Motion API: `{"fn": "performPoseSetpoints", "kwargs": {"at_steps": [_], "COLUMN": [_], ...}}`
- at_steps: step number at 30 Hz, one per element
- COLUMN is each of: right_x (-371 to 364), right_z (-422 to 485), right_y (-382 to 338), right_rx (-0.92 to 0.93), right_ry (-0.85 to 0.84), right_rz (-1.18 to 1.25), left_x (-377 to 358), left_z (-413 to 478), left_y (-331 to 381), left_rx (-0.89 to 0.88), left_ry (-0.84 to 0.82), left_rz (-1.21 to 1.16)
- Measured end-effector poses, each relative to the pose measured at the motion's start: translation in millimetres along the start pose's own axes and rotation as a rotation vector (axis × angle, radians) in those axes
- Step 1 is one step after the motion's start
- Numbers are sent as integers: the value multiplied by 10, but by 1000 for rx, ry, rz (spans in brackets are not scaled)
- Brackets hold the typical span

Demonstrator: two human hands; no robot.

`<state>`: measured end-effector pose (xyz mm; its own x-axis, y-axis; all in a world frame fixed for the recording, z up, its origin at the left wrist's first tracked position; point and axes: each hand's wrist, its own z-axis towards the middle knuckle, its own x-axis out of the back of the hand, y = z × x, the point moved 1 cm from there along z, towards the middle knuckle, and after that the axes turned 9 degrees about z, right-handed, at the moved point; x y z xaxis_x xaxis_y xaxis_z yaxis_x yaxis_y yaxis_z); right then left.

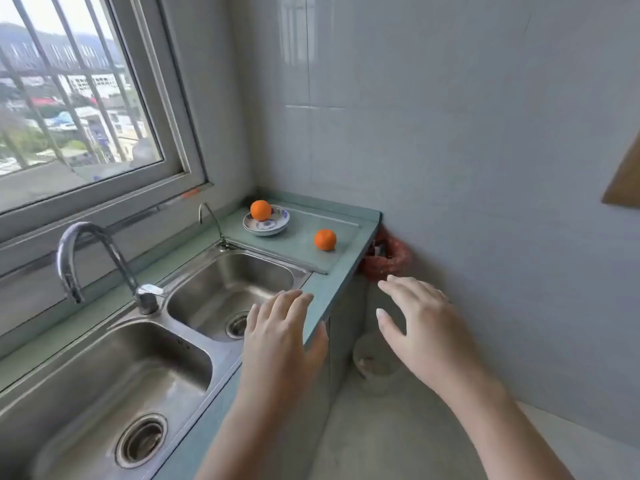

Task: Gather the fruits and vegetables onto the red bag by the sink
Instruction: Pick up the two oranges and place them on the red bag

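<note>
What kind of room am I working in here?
Most likely a small home kitchen: a double steel sink with a faucet under a barred window, a green counter, and oranges, one on stacked dishes.

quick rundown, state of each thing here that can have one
left hand: open, empty
right hand: open, empty
orange on dish: resting in the dish
orange on counter: loose, untouched
big tap: no water running
sink basins: empty
window: shut
</note>
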<state>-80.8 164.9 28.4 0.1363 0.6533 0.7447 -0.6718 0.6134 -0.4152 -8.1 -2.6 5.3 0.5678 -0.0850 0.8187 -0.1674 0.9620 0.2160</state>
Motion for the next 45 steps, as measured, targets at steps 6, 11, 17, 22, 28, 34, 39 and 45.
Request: {"fn": "performPoseSetpoints", "kwargs": {"at_steps": [6, 11, 17, 22, 28, 34, 39, 45], "right_x": [-347, -646, -950, -1280, -1623, -2038, -2581, -3175], "right_z": [1006, 1469, 1809, 2211, 2857, 3379, 3568, 3776], "right_y": [255, 504, 886, 1281, 1869, 2399, 2562, 2658], "right_rx": [6, 21, 1, 22, 104, 135, 133, 105], "right_ry": [-18, -54, -129, -215, -356, -519, -692, -810], "right_rz": [21, 7, 60, 130, 217, 289, 330, 305], "left_x": [-511, -838, -1239, -1661, -2197, -2608, -2876, -3171], "left_z": [798, 1281, 1579, 1905, 2492, 2856, 2920, 3039], "left_y": [-264, -430, -497, -479, -408, -418, -554, -806], "left_rx": [83, 99, 111, 159, 252, 383, 453, 517], "left_ry": [31, 48, 18, -12, -80, -111, -132, -180], "left_rz": [-27, -20, -12, 7, 115, 168, 181, 173]}}
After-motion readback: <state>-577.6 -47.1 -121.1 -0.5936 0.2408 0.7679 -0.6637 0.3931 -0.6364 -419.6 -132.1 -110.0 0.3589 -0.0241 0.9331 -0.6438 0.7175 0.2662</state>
